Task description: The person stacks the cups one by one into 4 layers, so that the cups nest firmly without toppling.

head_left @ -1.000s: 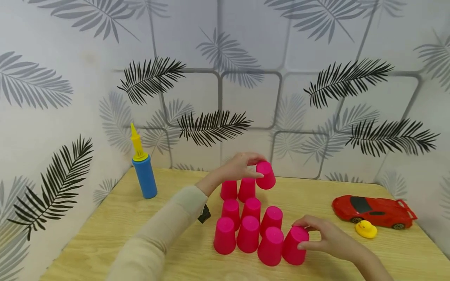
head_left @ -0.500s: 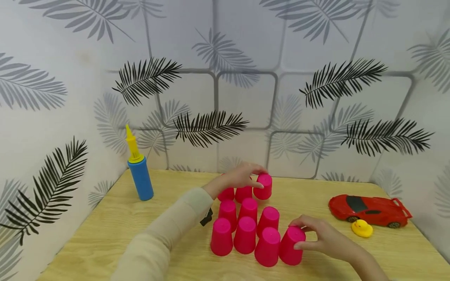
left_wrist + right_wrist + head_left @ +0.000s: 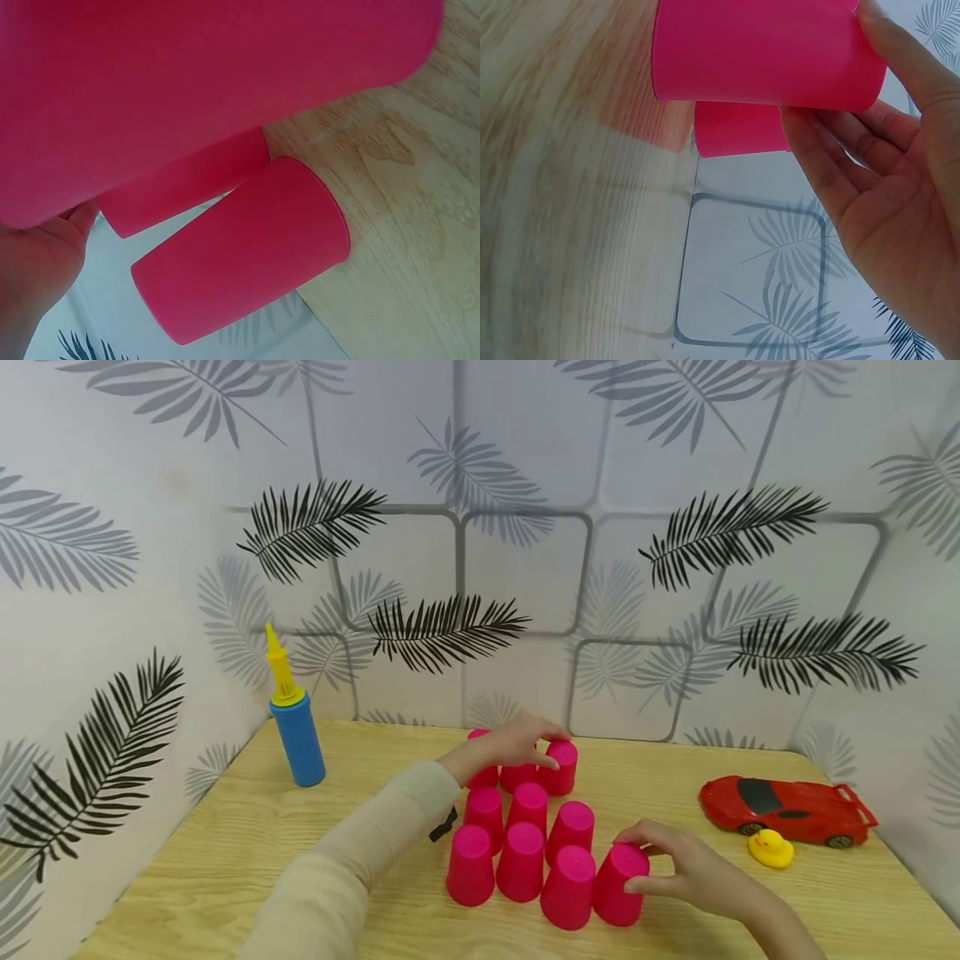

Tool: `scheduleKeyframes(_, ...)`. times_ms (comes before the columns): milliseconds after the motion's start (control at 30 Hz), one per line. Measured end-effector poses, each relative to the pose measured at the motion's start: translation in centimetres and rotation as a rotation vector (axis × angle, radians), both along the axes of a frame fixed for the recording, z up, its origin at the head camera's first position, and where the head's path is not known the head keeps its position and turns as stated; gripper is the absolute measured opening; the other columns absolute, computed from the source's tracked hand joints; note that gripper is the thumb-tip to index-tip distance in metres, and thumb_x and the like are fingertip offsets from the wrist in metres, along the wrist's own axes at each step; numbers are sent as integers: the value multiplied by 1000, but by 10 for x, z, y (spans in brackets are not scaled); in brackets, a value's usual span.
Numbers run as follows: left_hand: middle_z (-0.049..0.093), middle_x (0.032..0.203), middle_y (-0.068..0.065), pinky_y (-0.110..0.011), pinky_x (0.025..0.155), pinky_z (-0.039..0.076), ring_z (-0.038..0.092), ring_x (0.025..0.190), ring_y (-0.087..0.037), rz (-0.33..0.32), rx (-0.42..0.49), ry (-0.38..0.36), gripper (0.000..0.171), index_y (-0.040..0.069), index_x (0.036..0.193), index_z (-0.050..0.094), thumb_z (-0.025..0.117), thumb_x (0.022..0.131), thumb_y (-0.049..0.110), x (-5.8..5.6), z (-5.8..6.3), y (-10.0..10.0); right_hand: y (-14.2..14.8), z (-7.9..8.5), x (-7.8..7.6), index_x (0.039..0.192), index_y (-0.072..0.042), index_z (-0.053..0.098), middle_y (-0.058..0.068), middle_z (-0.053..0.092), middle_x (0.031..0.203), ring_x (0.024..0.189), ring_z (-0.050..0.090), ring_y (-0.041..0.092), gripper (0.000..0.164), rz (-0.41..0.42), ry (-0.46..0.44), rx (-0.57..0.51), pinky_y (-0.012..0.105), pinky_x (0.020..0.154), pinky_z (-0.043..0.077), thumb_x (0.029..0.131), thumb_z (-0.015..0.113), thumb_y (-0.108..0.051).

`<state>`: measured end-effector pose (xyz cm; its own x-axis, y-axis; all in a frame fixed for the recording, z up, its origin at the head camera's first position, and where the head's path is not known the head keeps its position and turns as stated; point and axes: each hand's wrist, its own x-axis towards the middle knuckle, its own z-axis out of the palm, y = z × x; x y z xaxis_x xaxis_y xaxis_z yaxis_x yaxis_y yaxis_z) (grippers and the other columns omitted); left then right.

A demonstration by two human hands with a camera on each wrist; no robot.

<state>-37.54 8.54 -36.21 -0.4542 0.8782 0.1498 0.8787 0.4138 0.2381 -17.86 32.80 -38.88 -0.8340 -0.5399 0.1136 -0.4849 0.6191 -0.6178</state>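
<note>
Left hand (image 3: pixel 521 745) pinches a mouth-down pink cup (image 3: pixel 562 774) near the bench's (image 3: pixel 202 860) back edge, right hand (image 3: pixel 681 870) pinches front-row pink cup (image 3: pixel 619 897) well forward, both near narrow tops, likely easiest to span.

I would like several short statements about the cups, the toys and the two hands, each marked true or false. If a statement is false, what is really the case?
1. The left hand holds the pink cup at the right end of the back row. True.
2. The right hand holds the red car. False: it holds the rightmost cup of the front row.
3. The blue pump stands on the table, left of both hands. True.
4. The yellow duck sits on the roof of the red car. False: it is on the table, on the near side of the car.
5. The front cups stand with their closed ends up. True.
</note>
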Motion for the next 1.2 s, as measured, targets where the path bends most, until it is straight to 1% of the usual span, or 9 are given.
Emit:
scheduleKeyframes(200, 68, 122, -12, -32, 103, 50, 65, 114, -23, 11, -15, 55, 42, 2, 127, 63, 70, 91, 21, -1, 0, -1, 0, -1, 1, 120, -9, 60, -3, 67, 109, 100, 59, -3, 42, 0, 13, 6, 20, 86, 57, 88, 71, -33)
scheduleKeyframes(400, 69, 122, -14, -33, 103, 50, 64, 114, -24, 25, -19, 73, 40, 1, 127, 64, 67, 93, 21, -1, -1, 2, -1, -1, 0, 119, -10, 60, -4, 67, 107, 100, 60, -2, 40, 11, 34, -4, 21, 86, 58, 88, 71, -33)
scheduleKeyframes(700, 67, 124, -13, -35, 106, 48, 62, 118, -24, 74, -44, 56, 41, 2, 128, 62, 66, 94, 23, -3, -5, 5, -1, -2, 0, 119, -12, 61, -4, 67, 107, 100, 61, -2, 40, 9, 34, -4, 22, 86, 58, 87, 71, -33)
scheduleKeyframes(767, 65, 129, -13, -34, 108, 46, 60, 123, -24, 86, -48, 42, 44, 1, 131, 60, 65, 94, 25, -3, -4, 2, -3, -2, 0, 119, -11, 61, -4, 67, 107, 100, 60, -2, 40, 8, 32, -3, 22, 86, 58, 87, 71, -33)
scheduleKeyframes(833, 61, 135, -14, -35, 112, 44, 56, 128, -25, 104, -41, -2, 48, 0, 135, 56, 64, 95, 26, -1, -1, -3, -4, -2, 0, 119, -11, 61, -5, 67, 107, 100, 60, -3, 40, 7, 30, -2, 21, 86, 57, 87, 72, -32)
scheduleKeyframes(933, 54, 143, -14, -37, 115, 40, 49, 136, -27, 145, 0, -71, 52, 0, 140, 50, 62, 96, 26, 3, 7, -15, -5, -2, 0, 119, -13, 61, -5, 67, 106, 99, 60, -3, 39, 7, 41, -2, 20, 85, 57, 87, 72, -32)
scheduleKeyframes(1000, 54, 144, -13, -38, 115, 41, 49, 136, -27, 174, 52, -90, 52, 2, 141, 49, 62, 96, 26, 7, 13, -27, -6, -2, 0, 119, -13, 61, -5, 67, 106, 99, 60, -2, 40, 11, 53, -1, 21, 85, 58, 86, 73, -33)
scheduleKeyframes(1100, 55, 143, -12, -40, 114, 42, 50, 135, -27, 217, 148, -77, 51, 6, 141, 51, 62, 96, 27, 14, 22, -47, -3, -2, 0, 120, -13, 61, -5, 67, 107, 99, 59, -3, 41, 1, 52, 2, 20, 85, 57, 86, 73, -32)
scheduleKeyframes(1200, 57, 141, -11, -40, 112, 45, 53, 133, -26, 233, 242, -48, 49, 7, 139, 53, 64, 95, 26, 22, 28, -68, 4, -1, 0, 119, -12, 61, -5, 67, 106, 97, 59, -5, 40, -16, 85, 2, 20, 82, 57, 85, 75, -29)
